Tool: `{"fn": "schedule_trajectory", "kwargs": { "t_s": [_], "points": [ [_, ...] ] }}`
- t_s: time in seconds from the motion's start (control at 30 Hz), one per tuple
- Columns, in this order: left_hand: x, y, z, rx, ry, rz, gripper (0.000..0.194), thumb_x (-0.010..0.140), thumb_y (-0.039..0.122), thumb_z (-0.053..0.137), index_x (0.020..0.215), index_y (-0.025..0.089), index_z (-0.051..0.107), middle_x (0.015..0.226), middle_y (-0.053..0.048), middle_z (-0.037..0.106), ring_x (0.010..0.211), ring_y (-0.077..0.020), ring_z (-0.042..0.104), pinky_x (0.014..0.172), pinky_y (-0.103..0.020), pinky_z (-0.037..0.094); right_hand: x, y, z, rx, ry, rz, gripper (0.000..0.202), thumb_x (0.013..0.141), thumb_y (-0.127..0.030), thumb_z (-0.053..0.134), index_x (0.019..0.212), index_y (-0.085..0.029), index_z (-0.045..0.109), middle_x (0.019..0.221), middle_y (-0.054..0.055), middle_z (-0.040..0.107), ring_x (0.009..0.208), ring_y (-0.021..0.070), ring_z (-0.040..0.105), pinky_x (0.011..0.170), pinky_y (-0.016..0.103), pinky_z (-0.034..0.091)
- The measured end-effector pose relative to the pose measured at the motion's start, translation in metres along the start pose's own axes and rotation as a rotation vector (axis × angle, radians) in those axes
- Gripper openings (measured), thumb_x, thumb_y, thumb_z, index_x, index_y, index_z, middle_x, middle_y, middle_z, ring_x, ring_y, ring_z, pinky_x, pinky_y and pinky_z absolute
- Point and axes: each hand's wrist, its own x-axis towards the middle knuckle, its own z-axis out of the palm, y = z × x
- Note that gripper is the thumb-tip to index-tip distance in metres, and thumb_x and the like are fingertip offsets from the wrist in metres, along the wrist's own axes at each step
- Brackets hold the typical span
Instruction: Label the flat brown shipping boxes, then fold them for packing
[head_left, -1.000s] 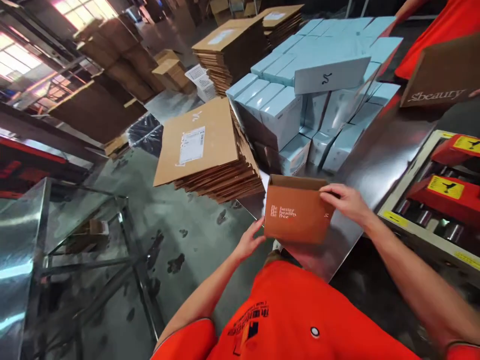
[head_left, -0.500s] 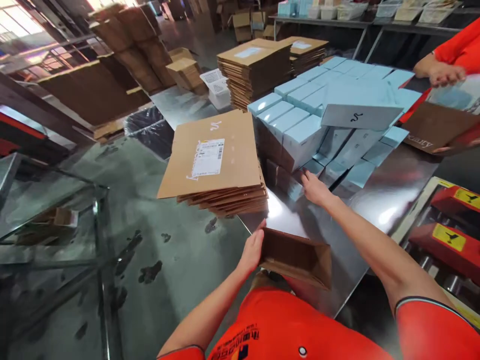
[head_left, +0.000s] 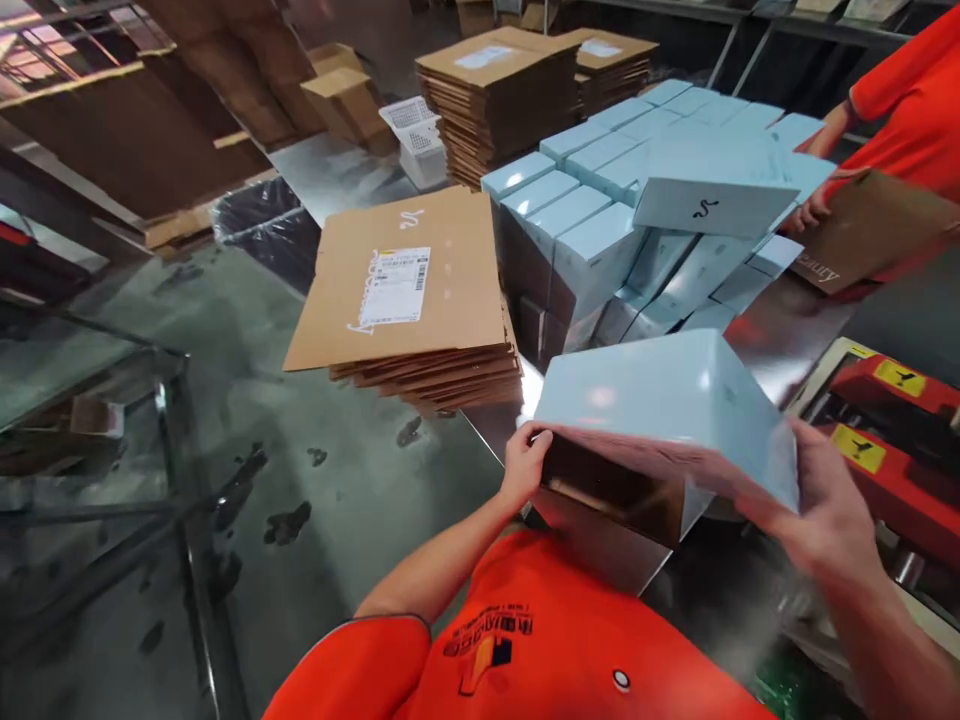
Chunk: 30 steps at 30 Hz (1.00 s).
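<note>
My left hand (head_left: 523, 468) is closed on the left edge of an open brown cardboard box (head_left: 611, 495), close to my body. My right hand (head_left: 817, 500) grips the right end of a glossy light blue box (head_left: 637, 385). The blue box is tilted over the cardboard box's opening and hides part of it; its near left corner comes close to my left fingers. Just beyond stands a pile of similar light blue boxes (head_left: 574, 215), one lying across the top with a dark squiggle on its side. A stack of flattened cartons (head_left: 457, 290) with a white label lies left of the pile.
More flattened cartons (head_left: 510, 80) and white baskets (head_left: 420, 140) stand farther back on the metal table (head_left: 300, 160). At right, a person in an orange shirt holds a brown box (head_left: 862, 230). Red machine parts (head_left: 892, 430) with yellow labels sit nearby. A metal frame (head_left: 172, 450) stands left.
My right hand has come from the blue pile with a light blue box, now over the cardboard box. My left hand still holds the cardboard box. The other person's hands have shifted.
</note>
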Motion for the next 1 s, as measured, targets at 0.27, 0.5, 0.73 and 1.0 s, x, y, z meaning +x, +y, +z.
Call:
{"fn": "schedule_trajectory", "kwargs": {
  "t_s": [0.27,0.5,0.73,1.0],
  "points": [
    [0.003,0.007,0.018,0.176,-0.035,0.016,0.020,0.082,0.029,0.060,0.092,0.018,0.073,0.085,-0.003,0.071,0.079,-0.0169,0.063,0.076,-0.029,0.050,-0.068,0.091,0.003,-0.161,-0.162,0.073,0.081,0.083,-0.062,0.062,0.150,-0.029,0.032,0.137,0.013,0.052,0.102,0.0253,0.064,0.086,0.041,0.059],
    [-0.055,0.011,0.016,0.703,-0.551,0.433,0.027,0.094,0.034,0.052,0.079,0.024,0.072,0.101,-0.005,0.074,0.104,-0.0242,0.061,0.098,-0.040,0.048,-0.035,0.130,0.056,-0.350,-0.118,-0.202,0.075,0.087,-0.063,0.057,0.150,-0.024,0.040,0.153,0.017,0.035,0.135,0.0352,0.046,0.108,0.055,0.044],
    [-0.025,0.001,0.020,0.498,-0.239,0.254,0.079,0.066,0.043,0.085,0.135,0.018,0.056,0.138,-0.018,0.055,0.133,-0.0345,0.047,0.116,-0.047,0.033,-0.056,0.156,0.045,-0.226,-0.423,-0.166,0.057,0.103,-0.053,0.018,0.140,-0.032,0.056,0.159,0.005,0.037,0.151,0.0304,0.021,0.117,0.060,0.030],
    [-0.012,-0.009,0.041,0.217,-0.297,-0.619,0.062,0.080,0.058,0.068,0.131,0.026,0.055,0.116,-0.012,0.069,0.104,-0.0317,0.067,0.083,-0.050,0.057,-0.055,0.176,0.075,0.138,-0.194,0.006,0.056,0.094,-0.057,0.046,0.142,-0.028,0.052,0.159,0.009,0.037,0.149,0.0291,0.028,0.116,0.056,0.032]
  ]
}}
